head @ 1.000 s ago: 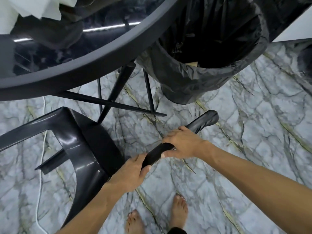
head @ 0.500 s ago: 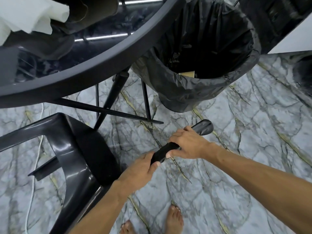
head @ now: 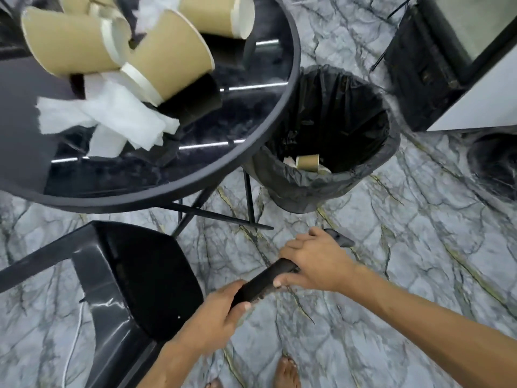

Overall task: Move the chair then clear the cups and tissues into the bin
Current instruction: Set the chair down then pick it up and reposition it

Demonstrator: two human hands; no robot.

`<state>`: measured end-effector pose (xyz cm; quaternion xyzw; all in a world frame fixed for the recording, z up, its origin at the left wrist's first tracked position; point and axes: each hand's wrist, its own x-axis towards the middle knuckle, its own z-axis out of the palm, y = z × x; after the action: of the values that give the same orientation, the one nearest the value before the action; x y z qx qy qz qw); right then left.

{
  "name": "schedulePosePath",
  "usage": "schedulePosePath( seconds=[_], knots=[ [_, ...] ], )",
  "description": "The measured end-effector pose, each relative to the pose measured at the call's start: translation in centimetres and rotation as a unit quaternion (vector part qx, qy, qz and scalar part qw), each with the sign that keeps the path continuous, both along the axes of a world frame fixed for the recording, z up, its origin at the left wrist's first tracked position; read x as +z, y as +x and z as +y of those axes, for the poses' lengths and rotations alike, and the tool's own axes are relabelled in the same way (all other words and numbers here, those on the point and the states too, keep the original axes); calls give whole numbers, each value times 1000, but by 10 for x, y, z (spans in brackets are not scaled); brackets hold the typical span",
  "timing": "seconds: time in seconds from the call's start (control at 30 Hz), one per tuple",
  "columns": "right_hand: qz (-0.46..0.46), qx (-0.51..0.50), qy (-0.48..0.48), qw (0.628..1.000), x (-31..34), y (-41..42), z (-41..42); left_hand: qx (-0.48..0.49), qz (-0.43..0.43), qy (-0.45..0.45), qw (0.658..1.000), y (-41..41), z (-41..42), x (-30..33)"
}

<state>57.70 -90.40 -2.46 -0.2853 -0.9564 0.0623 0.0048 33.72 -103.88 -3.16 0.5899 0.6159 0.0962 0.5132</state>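
Note:
A glossy black chair (head: 140,278) stands at the lower left, partly under the round black table (head: 291,88). My left hand (head: 215,323) and my right hand (head: 313,261) both grip the chair's top rail, which runs diagonally between them. Several tan paper cups (head: 167,60) lie tipped on the table beside crumpled white tissues (head: 112,119). A bin (head: 372,169) lined with a black bag stands right of the table; one cup and some paper lie inside it.
The floor is grey marble with gold veins. A dark cabinet with a white panel (head: 436,65) stands at the upper right. A white cable (head: 72,345) runs along the floor at the left. My bare feet show at the bottom edge.
The view has tilted up, so the table top with cups and tissues and the bin's inside now show. Both hands keep their grip on the chair rail, which sits a little lower in view.

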Motion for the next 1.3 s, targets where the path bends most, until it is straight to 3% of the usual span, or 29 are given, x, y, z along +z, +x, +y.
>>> schedulePosePath(
  seconds=[0.2, 0.3, 0.57, 0.77, 0.97, 1.3],
  knots=[
    [-23, -9, -86, 996, 85, 14, -4, 0, 9, -31, 999, -14, -24, 70],
    [-16, 18, -76, 997, 102, 8, -27, -4, 12, -56, 998, -31, -42, 90],
    [-35, 21, -105, 994, 167, -42, -71, -22, 46, -11, 999, -56, -63, 147],
    [-21, 67, -66, 995, 225, -89, -104, -23, -6, 36, 999, -53, -76, 210],
    [20, 39, -159, 986, 278, -131, -143, 63, -58, 54, 995, -99, -140, 256],
    [25, 54, -155, 986, 326, -149, -205, 58, 22, 42, 997, -143, -208, 287]
  ],
)
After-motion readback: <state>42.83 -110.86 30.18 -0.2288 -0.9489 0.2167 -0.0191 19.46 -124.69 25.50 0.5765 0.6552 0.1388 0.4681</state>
